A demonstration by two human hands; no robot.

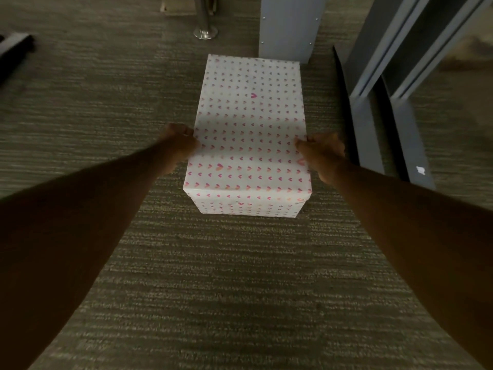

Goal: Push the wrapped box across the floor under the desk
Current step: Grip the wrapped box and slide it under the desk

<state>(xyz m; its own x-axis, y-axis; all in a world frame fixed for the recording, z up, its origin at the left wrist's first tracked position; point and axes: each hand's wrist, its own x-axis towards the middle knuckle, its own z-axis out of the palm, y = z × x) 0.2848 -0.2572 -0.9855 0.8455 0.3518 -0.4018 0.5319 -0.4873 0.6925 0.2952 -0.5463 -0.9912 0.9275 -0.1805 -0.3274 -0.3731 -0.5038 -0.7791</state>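
Note:
The wrapped box (249, 116) lies lengthwise on the carpet, covered in white paper with small pink hearts. My left hand (178, 141) presses against its left side, with the fingers curled over the top edge. My right hand (321, 150) grips the right side, thumb on the top face. Both arms reach forward from the bottom corners. The far end of the box sits close to a grey desk panel (289, 25).
A chrome leg with a round foot (205, 30) stands at the back, left of the panel. Grey furniture frames and floor rails (373, 124) run along the right. A dark object (14, 52) lies at the far left. Carpet (213, 276) surrounds the box.

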